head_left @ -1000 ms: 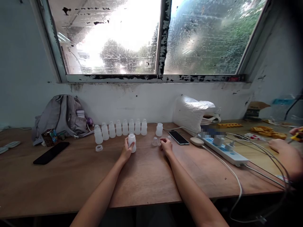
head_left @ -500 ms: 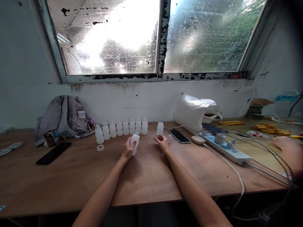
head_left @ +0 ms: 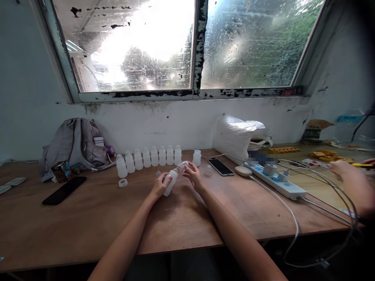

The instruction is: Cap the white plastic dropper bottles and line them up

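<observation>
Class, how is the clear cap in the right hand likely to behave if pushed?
The clear cap looks thin and see-through, so it is probably light. Its rounded shape suggests it might roll on its side. Held by the right hand, it shows no obvious dent, so seems fairly stiff.

No lettering, brand or number can be read, any print on the small carton (head_left: 62, 171) toward the worktop's (head_left: 117, 226) far left corner being too small.
</observation>
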